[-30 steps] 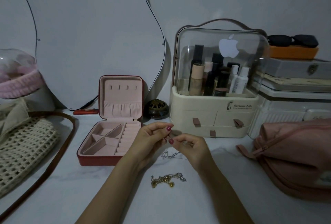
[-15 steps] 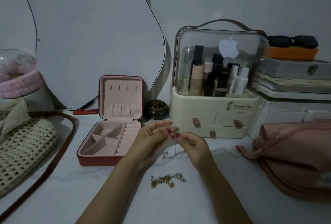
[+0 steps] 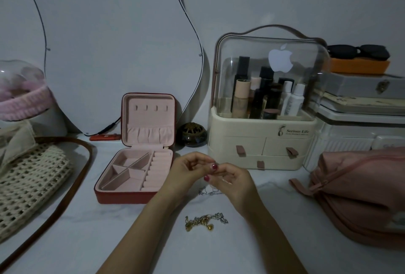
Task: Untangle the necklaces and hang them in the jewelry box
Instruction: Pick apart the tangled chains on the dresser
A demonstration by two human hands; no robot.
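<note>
At frame centre, the left hand (image 3: 186, 172) and right hand (image 3: 235, 180) meet fingertip to fingertip, pinching a thin silver chain (image 3: 209, 192) that dangles to the white tabletop (image 3: 252, 251). The open red square jewelry box (image 3: 135, 164) sits just left; a tangled gold-and-silver necklace heap (image 3: 205, 221) lies below, stretched left-right.

Two bare forearms come in from the bottom edge, with no sleeves, watch or bracelets on them. The left hand (image 3: 186, 170) and the right hand (image 3: 235, 180) wear no rings that can be made out. The fingers (image 3: 213, 167) are slim, with short, rounded nails painted dark red.
</note>
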